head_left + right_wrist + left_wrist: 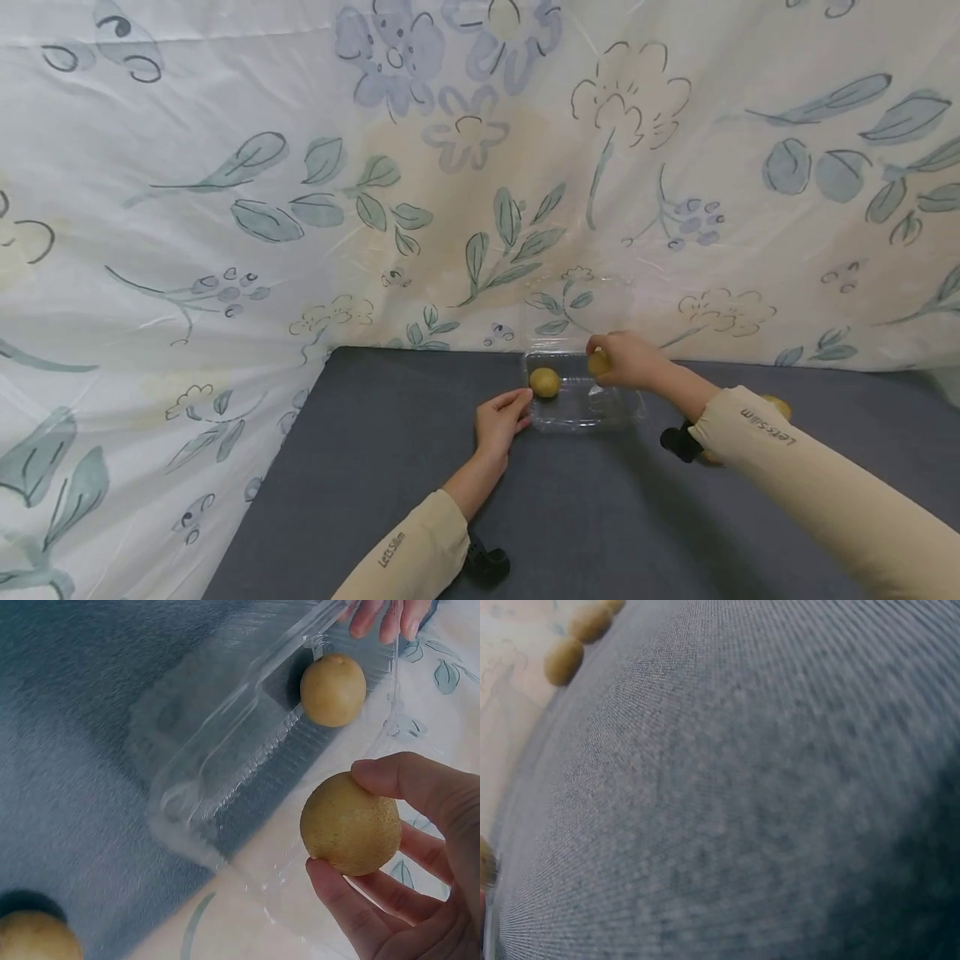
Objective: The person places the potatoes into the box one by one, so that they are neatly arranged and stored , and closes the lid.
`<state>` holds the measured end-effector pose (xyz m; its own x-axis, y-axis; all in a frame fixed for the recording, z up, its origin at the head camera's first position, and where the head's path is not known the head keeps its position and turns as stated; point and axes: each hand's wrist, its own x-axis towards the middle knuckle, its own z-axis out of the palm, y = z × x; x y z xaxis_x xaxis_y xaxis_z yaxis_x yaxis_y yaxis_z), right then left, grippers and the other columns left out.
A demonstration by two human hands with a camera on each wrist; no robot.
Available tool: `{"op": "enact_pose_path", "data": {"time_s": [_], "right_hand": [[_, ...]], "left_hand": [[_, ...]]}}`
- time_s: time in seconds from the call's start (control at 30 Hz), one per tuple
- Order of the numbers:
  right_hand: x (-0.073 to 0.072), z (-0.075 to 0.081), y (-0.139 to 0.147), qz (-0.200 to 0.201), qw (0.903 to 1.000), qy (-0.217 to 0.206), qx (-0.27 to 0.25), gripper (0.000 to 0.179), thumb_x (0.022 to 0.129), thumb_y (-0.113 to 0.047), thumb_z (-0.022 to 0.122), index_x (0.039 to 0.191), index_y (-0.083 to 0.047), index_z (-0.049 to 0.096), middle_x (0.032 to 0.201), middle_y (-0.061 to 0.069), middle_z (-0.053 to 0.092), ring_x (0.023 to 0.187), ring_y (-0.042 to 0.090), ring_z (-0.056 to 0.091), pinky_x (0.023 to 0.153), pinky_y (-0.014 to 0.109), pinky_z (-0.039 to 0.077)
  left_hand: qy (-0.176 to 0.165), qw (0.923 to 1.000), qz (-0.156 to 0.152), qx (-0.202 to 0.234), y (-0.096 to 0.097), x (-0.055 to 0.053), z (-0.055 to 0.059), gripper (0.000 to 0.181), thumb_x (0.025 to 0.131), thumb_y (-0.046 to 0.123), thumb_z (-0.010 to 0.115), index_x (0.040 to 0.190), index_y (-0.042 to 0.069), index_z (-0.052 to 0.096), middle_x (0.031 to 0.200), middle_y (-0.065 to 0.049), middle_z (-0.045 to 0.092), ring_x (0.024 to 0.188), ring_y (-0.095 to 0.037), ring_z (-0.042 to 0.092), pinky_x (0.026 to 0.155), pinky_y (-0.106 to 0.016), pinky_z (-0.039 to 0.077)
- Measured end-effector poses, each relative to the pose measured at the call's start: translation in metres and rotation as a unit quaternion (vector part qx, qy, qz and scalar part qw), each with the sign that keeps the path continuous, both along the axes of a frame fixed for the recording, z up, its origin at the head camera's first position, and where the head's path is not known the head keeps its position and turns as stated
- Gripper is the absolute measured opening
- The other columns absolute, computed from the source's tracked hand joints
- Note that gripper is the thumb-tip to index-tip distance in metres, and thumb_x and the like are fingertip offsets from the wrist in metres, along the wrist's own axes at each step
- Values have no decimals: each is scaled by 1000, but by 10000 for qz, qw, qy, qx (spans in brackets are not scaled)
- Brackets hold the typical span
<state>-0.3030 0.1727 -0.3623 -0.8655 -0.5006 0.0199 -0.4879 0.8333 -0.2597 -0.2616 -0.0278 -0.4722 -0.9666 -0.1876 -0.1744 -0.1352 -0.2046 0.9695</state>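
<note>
A clear plastic clamshell box (585, 421) lies on the dark table with its transparent lid raised against the patterned cloth. My left hand (498, 425) holds the box's left edge, its fingertips at the rim. One round yellow-brown fruit (544, 383) sits inside, near that left end. Over the right part of the box, my right hand (630, 360) pinches a second round fruit (351, 823) between thumb and fingers. The right wrist view shows this speckled fruit held above the box, with the left hand's fingertips (365, 619) at the far rim.
More yellow-brown fruits (777, 407) lie on the table at the right, partly hidden by the right sleeve; several appear in the left wrist view (564, 661). A floral cloth (465, 208) hangs along the table's back edge. Black wrist cameras (487, 565) jut from both sleeves.
</note>
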Motion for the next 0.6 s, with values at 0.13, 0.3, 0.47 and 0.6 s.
{"op": "enact_pose_path", "data": {"time_s": [0.13, 0.3, 0.47, 0.6], "right_hand": [[-5, -8, -7, -73, 9998, -35, -154, 39, 72, -10, 73, 106, 3, 58, 85, 12, 62, 70, 20, 50, 55, 27, 43], [-10, -25, -12, -240, 9985, -37, -487, 43, 73, -9, 73, 108, 4, 53, 94, 19, 62, 71, 23, 52, 56, 29, 46], [-12, -45, -18, -321, 9961, 44, -825, 38, 71, -8, 73, 102, 4, 53, 94, 21, 60, 74, 25, 52, 56, 30, 45], [-12, -57, -23, -409, 9944, 73, -975, 37, 71, -9, 74, 100, 3, 55, 96, 21, 58, 80, 28, 53, 61, 35, 47]], "left_hand": [[12, 10000, 11, 30, 0, 0, -1, 28, 81, 19, 72, 101, -1, 70, 90, -8, 69, 86, -22, 64, 70, -27, 57], [14, 10000, 16, 71, 0, 0, -2, 28, 81, 19, 72, 100, 0, 70, 88, -7, 68, 85, -22, 64, 70, -27, 57], [80, 9999, 21, 76, 0, 0, -2, 27, 81, 19, 72, 99, -1, 70, 87, -6, 68, 84, -22, 64, 69, -28, 57], [57, 10000, 19, 70, 1, 1, -3, 26, 81, 19, 72, 98, -1, 70, 85, -6, 68, 79, -17, 63, 68, -27, 57]]}}
